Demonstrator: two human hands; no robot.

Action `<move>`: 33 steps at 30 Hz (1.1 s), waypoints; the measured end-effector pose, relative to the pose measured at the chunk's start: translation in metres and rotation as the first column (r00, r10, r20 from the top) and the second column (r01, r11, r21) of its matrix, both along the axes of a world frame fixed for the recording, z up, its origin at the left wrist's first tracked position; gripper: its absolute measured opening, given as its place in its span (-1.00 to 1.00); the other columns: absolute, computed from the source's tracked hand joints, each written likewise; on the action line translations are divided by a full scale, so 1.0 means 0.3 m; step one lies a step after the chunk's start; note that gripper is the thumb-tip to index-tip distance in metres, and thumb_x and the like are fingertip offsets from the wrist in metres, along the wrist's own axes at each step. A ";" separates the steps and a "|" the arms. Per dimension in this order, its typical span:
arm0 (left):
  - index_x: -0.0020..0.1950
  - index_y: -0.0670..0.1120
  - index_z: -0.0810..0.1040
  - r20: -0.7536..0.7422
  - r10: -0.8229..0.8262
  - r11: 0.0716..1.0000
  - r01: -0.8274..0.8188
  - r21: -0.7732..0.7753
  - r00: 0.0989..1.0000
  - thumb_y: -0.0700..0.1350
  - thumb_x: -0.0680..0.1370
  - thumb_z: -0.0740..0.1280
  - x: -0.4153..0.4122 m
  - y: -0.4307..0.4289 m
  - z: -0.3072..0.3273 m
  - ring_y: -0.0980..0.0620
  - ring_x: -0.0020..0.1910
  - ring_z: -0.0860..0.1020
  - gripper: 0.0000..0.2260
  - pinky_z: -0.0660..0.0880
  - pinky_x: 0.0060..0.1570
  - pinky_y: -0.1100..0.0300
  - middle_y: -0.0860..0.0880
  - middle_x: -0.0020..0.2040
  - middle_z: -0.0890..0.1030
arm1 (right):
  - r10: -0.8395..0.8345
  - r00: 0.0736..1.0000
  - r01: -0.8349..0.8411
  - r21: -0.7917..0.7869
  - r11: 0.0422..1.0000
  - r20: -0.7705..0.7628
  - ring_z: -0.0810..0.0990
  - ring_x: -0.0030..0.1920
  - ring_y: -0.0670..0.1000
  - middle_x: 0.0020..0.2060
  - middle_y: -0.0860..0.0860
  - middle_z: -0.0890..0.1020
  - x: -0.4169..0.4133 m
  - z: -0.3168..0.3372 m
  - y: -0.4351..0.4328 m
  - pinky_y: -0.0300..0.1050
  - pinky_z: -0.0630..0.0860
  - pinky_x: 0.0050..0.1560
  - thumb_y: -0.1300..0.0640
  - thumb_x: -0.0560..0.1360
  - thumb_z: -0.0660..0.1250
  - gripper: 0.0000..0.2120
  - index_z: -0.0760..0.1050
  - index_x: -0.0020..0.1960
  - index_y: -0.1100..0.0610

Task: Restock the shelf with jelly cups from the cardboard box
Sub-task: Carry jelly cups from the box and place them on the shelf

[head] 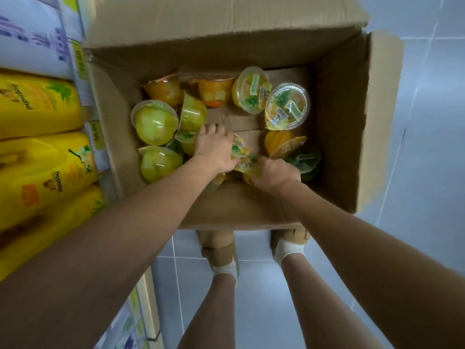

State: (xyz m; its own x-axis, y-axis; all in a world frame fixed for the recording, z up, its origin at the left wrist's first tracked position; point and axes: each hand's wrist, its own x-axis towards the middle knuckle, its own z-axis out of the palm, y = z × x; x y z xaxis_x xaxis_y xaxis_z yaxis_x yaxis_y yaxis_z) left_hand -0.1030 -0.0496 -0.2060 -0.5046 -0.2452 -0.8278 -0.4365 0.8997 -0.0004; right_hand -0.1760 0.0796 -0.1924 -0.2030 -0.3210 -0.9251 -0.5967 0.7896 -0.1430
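Observation:
An open cardboard box point(339, 117) stands on the floor below me, with several yellow, green and orange jelly cups lying loose on its bottom. My left hand point(216, 149) reaches into the middle of the box and holds a small yellow jelly cup point(239, 147) at its thumb side. Beside it, my right hand point(274, 172) grips another yellow jelly cup point(247, 166) near the box's front wall. Two larger green cups point(154, 122) lie at the left. A cup with its clear labelled lid point(288, 105) facing up leans at the right.
Shelf edges with price tags point(81, 61) run along the box's left side. Yellow packs point(42, 162) fill the shelf at left, white and purple packs point(30, 34) above them. My feet point(221, 250) stand on the pale blue tiled floor point(427, 147) just in front of the box.

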 end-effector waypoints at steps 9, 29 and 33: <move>0.46 -0.08 0.23 -0.051 0.080 0.995 -0.076 0.071 0.995 0.30 0.39 0.38 0.004 -0.019 -0.058 -0.21 0.38 0.26 -0.21 0.25 0.35 -0.06 -0.21 0.40 0.32 | -0.162 0.984 0.159 0.046 0.986 0.068 0.46 0.25 0.23 0.36 0.22 0.29 0.030 -0.107 -0.009 0.07 0.46 0.24 -0.16 0.44 0.40 -0.26 0.14 0.51 -0.11; 0.23 -0.02 0.42 -0.180 0.727 0.681 -0.660 0.316 0.663 0.09 0.34 0.54 0.011 -0.098 0.796 0.00 0.15 0.44 -0.45 0.32 -0.01 0.22 -0.06 0.24 0.38 | -0.294 0.946 0.317 -0.192 0.929 0.138 0.45 0.00 0.06 0.27 0.13 0.28 -0.170 0.714 -0.040 -0.15 0.43 0.14 -0.02 0.40 0.44 -0.37 0.31 0.40 0.02; 0.16 0.00 0.47 -0.180 0.799 0.596 -0.721 0.354 0.573 0.08 0.34 0.54 -0.011 -0.068 1.046 0.05 0.11 0.43 -0.53 0.30 -0.04 0.25 -0.07 0.24 0.45 | -0.386 0.908 0.416 -0.244 0.876 0.163 0.41 -0.06 0.01 0.20 0.10 0.31 -0.208 0.986 -0.007 -0.23 0.34 -0.01 -0.02 0.40 0.45 -0.39 0.32 0.39 0.01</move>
